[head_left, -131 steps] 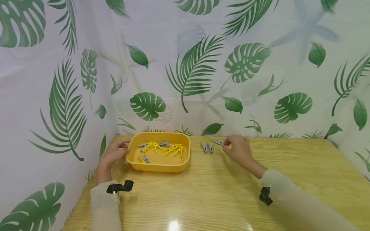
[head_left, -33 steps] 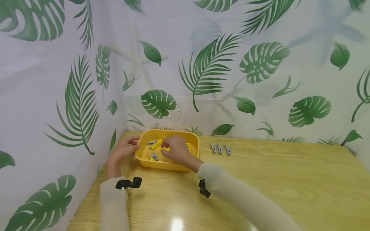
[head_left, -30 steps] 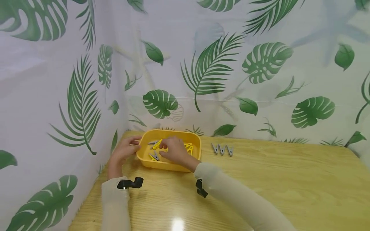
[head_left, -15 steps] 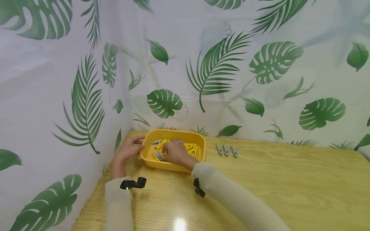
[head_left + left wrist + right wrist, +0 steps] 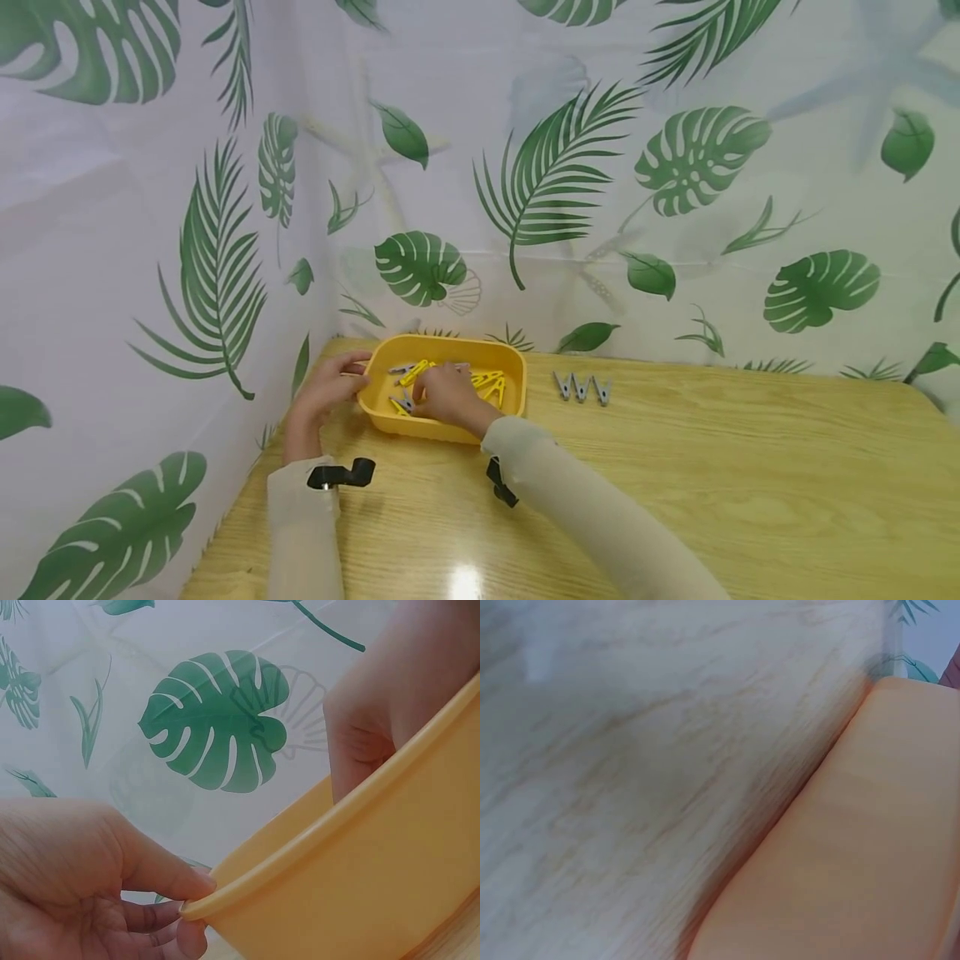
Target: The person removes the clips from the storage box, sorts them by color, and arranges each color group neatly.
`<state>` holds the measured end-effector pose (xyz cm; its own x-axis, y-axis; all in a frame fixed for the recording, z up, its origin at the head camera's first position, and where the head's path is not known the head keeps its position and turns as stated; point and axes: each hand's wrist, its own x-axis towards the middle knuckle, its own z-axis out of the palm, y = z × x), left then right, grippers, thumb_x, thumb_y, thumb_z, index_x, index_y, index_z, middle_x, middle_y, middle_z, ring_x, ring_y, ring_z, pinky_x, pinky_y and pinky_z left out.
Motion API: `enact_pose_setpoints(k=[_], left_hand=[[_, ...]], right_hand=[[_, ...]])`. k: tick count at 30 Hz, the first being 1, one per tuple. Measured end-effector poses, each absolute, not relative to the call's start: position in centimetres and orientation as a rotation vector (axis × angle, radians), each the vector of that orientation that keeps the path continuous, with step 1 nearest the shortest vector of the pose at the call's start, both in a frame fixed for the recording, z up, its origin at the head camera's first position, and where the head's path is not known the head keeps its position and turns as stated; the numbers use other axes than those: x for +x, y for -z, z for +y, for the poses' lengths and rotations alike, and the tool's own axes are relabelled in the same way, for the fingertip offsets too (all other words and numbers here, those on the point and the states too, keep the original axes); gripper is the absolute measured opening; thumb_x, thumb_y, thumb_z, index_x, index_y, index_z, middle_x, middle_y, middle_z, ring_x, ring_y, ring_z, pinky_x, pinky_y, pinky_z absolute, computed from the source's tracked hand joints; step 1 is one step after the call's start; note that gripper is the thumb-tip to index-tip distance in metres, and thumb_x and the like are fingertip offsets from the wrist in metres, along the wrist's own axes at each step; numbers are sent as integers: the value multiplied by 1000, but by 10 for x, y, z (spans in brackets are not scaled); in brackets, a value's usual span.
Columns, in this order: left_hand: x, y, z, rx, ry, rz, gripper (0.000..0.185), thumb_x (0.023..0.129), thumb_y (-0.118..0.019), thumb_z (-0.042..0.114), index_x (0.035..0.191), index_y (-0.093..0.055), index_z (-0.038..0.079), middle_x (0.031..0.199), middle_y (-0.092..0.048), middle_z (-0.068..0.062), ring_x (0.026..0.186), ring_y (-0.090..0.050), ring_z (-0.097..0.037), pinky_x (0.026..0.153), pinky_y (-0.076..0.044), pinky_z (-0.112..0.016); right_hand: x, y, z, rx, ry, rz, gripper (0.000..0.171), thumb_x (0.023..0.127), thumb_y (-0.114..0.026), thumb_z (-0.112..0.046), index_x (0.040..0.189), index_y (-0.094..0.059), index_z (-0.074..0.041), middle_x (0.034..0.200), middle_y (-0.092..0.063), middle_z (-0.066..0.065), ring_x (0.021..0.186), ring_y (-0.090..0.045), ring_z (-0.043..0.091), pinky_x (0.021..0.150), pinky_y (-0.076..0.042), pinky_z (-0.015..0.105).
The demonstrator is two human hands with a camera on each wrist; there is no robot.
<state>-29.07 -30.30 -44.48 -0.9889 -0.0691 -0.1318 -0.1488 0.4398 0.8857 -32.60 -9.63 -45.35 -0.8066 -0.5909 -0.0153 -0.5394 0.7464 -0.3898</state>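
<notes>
Tray [image 5: 510, 367] being steadied at left rim by left hand [image 5: 327, 390], thumb curled over lip. Right hand [image 5: 444, 393] being dipped among pegs [image 5: 483, 383] mid-frame; grip can't be told. Pegs likely light, stiff, springy, best pinched at tail ends.

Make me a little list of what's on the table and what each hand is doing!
Tray: a yellow tray at the table's far left corner
In the tray: yellow clothespins and a few grey ones, loosely mixed
Outside the tray: three grey clothespins in a row on the wooden table, right of the tray
Left hand: left hand grips the tray's left rim, thumb over the edge
Right hand: right hand is inside the tray, fingers bent down among the pins; what it holds is hidden
Behind: white curtain with green leaves
</notes>
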Motion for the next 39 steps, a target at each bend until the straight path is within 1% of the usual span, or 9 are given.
enact_pose_setpoints(k=[4,9,16,19,22,26,31,36,39], left_hand=[[-292,445,-302,-216,-1596,2599,52,97,-53,1,148,-46,-4,133,-52,-29,102,-60,-31,75,-54,-25],[-290,443,-300,-235,-1591,2590,52,98,-54,2,149,-45,-2,134,-52,-28,105,-60,-31,76,-54,-24],[-290,444,-299,-243,-1597,2581,52,98,-54,2,149,-45,-2,134,-51,-27,108,-59,-32,77,-53,-24],[-290,444,-299,-247,-1591,2583,52,98,-54,3,149,-45,-2,134,-51,-26,107,-58,-30,77,-53,-24],[-290,444,-300,-250,-1588,2586,52,98,-54,3,149,-46,-1,133,-51,-26,104,-58,-29,77,-53,-25],[-291,445,-301,-253,-1589,2588,52,98,-54,4,150,-45,-1,134,-51,-26,104,-59,-29,76,-53,-23],[-290,445,-301,-250,-1589,2592,52,99,-54,3,150,-45,-2,135,-50,-27,104,-59,-30,75,-53,-22],[-288,443,-299,-233,-1586,2600,52,98,-54,2,150,-45,-3,136,-50,-29,102,-59,-29,76,-53,-23],[-288,442,-299,-228,-1577,2605,53,98,-54,3,150,-45,-3,136,-50,-29,104,-60,-31,77,-54,-24]], right_hand=[[-327,454,-95,-916,573,2796,12,91,-78,-26,94,-82,-16,112,-76,2,115,-59,31,115,-28,68],[-327,454,-94,-926,580,2795,13,90,-78,-27,97,-81,-16,110,-76,3,113,-59,30,114,-29,68],[-328,455,-98,-910,565,2778,14,90,-78,-27,99,-81,-17,122,-74,2,120,-57,33,114,-29,68],[-327,455,-98,-917,560,2777,14,91,-78,-26,100,-82,-16,124,-73,2,119,-58,33,114,-31,67],[-327,455,-96,-921,566,2783,13,90,-78,-25,99,-81,-16,121,-74,2,115,-59,31,113,-31,66],[-328,454,-91,-948,561,2785,10,89,-79,-25,94,-80,-16,107,-75,0,110,-59,28,110,-32,63],[-331,451,-82,-990,501,2777,11,89,-79,-28,89,-77,-18,93,-72,-3,97,-60,21,103,-39,54],[-332,443,-70,-1015,463,2775,14,88,-80,-30,84,-72,-18,89,-68,-5,90,-55,19,91,-38,46],[-332,437,-59,-1073,471,2779,15,87,-80,-29,84,-71,-17,87,-67,-4,87,-53,18,86,-36,44]])
